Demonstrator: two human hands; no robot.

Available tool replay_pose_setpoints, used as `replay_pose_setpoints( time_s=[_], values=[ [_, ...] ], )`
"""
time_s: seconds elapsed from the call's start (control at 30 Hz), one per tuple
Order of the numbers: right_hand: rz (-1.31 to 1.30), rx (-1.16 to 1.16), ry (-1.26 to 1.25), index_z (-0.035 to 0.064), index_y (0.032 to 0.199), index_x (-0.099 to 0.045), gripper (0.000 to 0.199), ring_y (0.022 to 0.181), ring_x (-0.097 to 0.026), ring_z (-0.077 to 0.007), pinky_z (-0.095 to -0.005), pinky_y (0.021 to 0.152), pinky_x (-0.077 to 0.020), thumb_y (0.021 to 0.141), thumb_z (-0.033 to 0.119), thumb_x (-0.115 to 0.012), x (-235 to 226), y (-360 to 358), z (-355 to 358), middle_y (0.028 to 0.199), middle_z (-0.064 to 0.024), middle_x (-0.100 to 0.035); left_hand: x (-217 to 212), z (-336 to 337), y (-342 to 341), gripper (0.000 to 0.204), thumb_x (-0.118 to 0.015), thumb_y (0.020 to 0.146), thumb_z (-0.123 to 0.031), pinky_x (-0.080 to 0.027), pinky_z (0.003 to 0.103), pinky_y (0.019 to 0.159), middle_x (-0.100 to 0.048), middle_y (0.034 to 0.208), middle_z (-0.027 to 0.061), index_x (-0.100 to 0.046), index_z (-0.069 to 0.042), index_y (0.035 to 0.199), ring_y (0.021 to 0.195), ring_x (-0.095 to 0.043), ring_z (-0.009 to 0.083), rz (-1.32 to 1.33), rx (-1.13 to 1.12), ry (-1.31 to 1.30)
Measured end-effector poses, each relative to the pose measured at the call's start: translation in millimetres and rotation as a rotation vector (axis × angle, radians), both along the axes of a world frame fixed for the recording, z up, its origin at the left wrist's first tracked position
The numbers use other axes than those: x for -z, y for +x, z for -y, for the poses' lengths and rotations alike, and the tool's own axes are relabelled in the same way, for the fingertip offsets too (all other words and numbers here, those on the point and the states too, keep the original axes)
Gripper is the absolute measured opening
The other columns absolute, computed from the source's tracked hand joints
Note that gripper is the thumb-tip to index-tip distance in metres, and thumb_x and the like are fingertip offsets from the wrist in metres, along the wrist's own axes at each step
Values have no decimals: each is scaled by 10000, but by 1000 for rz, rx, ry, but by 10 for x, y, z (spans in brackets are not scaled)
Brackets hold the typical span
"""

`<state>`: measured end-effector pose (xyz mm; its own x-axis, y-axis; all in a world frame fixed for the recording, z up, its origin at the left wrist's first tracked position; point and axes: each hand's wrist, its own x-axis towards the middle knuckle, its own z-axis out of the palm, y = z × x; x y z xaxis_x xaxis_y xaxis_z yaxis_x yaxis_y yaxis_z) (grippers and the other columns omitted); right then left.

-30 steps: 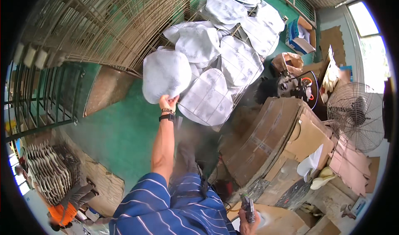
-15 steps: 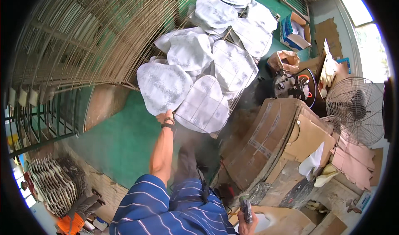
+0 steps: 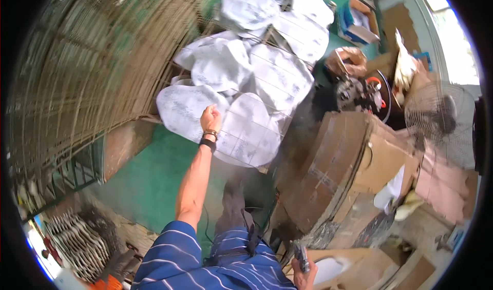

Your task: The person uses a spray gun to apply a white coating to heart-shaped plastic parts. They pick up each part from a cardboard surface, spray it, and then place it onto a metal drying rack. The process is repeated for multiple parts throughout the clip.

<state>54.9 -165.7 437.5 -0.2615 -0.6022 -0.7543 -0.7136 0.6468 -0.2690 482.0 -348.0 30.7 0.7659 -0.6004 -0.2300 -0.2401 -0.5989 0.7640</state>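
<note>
My left hand, with dark bands at the wrist, is over the near end of a wire rack. Its fingers are curled closed, and whatever may be in them is hidden. Under and beside it lies a rounded white sheet with grey speckles. To its right, a similar white piece lies beneath thin crossing wires. At the lower edge, my right hand is closed round a dark and silver spray gun. Just right of that hand, a white oval piece rests on a brown board.
Tall wire racks stand along the left. A large cardboard box is to the right, with a caged fan beyond it. Another person's gloved hand shows at lower left, near stacked pale pieces. The floor is green.
My left hand has moved from the near edge of the left white sheet up and over the sheets. My right hand still holds the spray gun. The view has shifted slightly.
</note>
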Motion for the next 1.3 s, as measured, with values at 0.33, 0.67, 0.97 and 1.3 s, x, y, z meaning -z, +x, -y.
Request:
replay_pose_setpoints(
  time_s=[0.33, 0.67, 0.97, 1.3],
  values=[
    [-5, 44, -227, 29, 1257, -605, 489, 766, -628, -157, -289, 723, -488, 773, 51, -666, 23, -163, -111, 917, -184, -701, 45, -448, -1463, 205, -647, 866, -154, -520, 270, 640, -692, 801, 31, -693, -49, 1036, 700, -636, 98, -597, 845, 66],
    [-78, 390, -368, 21, 1244, -612, 458, 783, -627, -128, -272, 719, -495, 791, 36, -675, -304, -419, -1241, 866, -112, -686, 467, -2024, -2738, 320, -618, 746, -302, -518, 394, 872, -703, 1019, 134, -733, -111, 976, 991, -655, 324, -96, 1723, 738],
    [-146, 647, -586, -10, 1236, -591, 483, 802, -666, -289, -321, 744, -509, 764, -12, -691, -640, -1276, -3597, 958, -188, -670, 787, -2223, -2383, 250, -561, 897, -220, -347, 265, 393, -472, 559, -10, -537, -133, 663, 460, -462, 135, -1545, 737, 958],
    [-343, 1118, -807, -9, 1263, -580, 525, 796, -653, -268, -311, 725, -506, 753, -48, -697, -775, -1870, -5857, 959, -170, -667, 48, -3752, -2770, 145, -575, 839, -178, -486, 506, 601, -644, 832, 74, -627, -136, 967, 656, -599, 281, -908, 780, 1042]
  ],
)
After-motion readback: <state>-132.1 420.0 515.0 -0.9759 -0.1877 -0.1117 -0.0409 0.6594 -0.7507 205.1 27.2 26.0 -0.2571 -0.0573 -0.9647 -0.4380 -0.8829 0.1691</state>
